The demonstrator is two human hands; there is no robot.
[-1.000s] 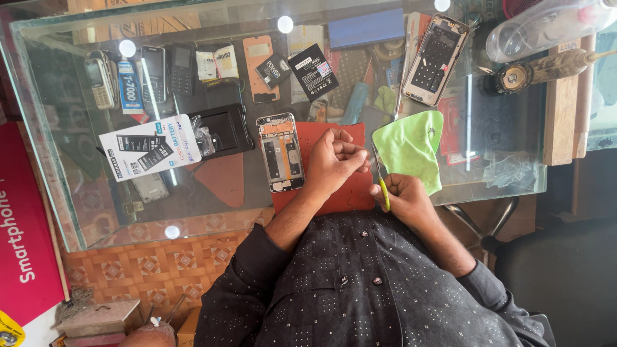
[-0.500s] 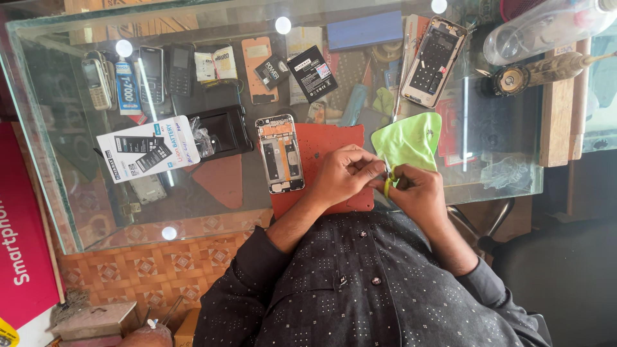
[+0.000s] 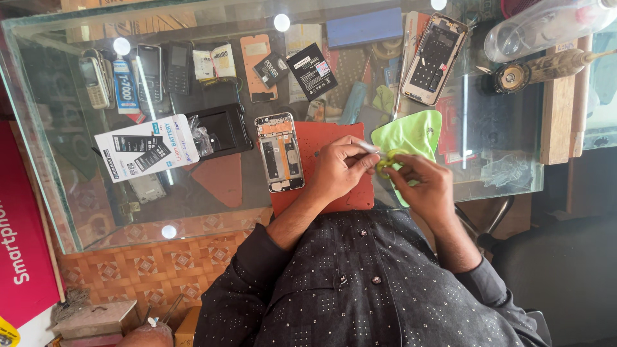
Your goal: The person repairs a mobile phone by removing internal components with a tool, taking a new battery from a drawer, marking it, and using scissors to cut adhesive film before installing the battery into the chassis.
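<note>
My left hand rests over a red work mat on the glass counter and pinches a thin silver metal piece. My right hand meets it just to the right, fingers closed on a small yellow-handled tool. Both hands touch at the tool, above the left edge of a light green cloth. A phone with its back removed lies on the mat's left edge, a little left of my left hand. How the silver piece joins the yellow tool is hidden by my fingers.
A white battery box and a black phone panel lie on the glass at the left. A second opened phone, a blue box and a plastic bottle sit at the far edge. Old phones show under the glass.
My left hand has moved right, off the mat's middle, to meet my right hand. The yellow tool has gone from pointing down beside the cloth to being held between both hands.
</note>
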